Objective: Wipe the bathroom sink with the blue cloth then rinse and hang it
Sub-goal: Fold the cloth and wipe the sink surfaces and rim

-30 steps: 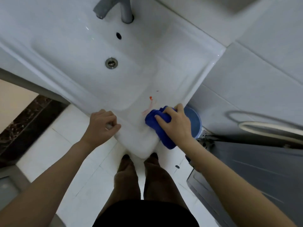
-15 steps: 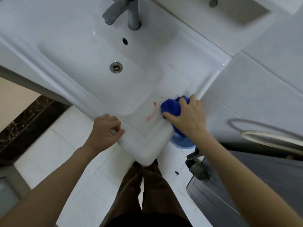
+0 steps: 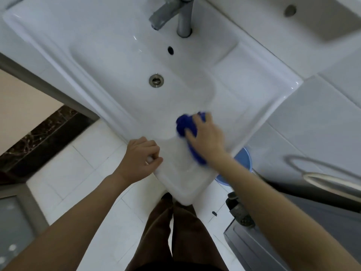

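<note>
The white bathroom sink [image 3: 244,90] fills the upper part of the head view, with a grey tap [image 3: 172,14] and a metal drain [image 3: 156,80]. My right hand [image 3: 207,135] presses the bunched blue cloth [image 3: 185,126] flat on the sink's right ledge, near the basin's edge. The cloth sticks out past my fingers and also under my wrist. My left hand [image 3: 141,158] rests curled on the sink's front rim, with nothing in it. No red mark shows on the ledge.
A blue bucket [image 3: 242,159] stands on the floor under the sink's right corner. A grey appliance with a metal rail [image 3: 332,180] is at the right. White floor tiles [image 3: 82,173] and my legs [image 3: 175,231] lie below. A dark doorway threshold [image 3: 45,132] is at the left.
My right hand has slid the cloth left and down over the spot where a red smear lay; the smear is no longer visible. The left hand stays on the rim.
</note>
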The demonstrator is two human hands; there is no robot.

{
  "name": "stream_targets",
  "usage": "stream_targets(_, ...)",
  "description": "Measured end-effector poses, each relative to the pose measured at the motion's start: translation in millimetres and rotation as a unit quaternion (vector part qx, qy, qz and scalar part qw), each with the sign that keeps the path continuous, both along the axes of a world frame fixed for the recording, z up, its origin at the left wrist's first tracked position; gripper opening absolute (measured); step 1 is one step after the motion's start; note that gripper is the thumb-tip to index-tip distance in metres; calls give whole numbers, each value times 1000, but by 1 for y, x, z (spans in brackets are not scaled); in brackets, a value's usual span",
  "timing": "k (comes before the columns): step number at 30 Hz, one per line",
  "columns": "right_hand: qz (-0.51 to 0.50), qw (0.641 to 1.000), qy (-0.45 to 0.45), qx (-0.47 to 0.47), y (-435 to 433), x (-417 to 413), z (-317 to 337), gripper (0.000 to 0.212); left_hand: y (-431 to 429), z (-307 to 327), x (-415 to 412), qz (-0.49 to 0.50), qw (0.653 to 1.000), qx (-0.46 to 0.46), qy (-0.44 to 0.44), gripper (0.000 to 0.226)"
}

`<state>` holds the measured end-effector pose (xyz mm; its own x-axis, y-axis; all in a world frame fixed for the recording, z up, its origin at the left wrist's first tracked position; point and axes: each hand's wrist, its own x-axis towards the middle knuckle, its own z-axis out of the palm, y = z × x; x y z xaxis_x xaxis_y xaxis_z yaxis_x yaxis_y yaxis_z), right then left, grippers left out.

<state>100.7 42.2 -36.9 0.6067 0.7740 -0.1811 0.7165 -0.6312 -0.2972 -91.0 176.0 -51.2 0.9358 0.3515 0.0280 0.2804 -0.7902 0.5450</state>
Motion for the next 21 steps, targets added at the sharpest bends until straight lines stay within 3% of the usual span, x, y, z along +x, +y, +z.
stream_targets(2,84,996,14,-9,-16,-30,3,41,1,1,-1,-7,1000,-4,4,25)
stream_targets(4,71,997,-9,-6,-14,2,-1,47,2,0,-1,-7,1000,4,7,24)
stream_targets(8,-164,984,-64,27,13,116,-13,51,0,-5,-1,2,1000,12,2,25)
stream_targets(10,-201,975,-76,48,24,112,-14,49,0,-5,-1,3,1000,5,3,25)
stream_targets(14,-1,998,-20,56,29,-4,-18,41,0,0,-1,5,1000,-7,23,24)
stream_targets(17,124,991,7,51,3,-40,-13,38,1,0,-2,-5,999,-25,23,23)
stream_targets(19,116,991,-21,60,-5,-3,-13,40,1,0,-1,1,999,-20,29,24)
stream_targets(21,9,997,-70,44,0,53,-15,44,0,-2,-1,7,999,-6,31,25)
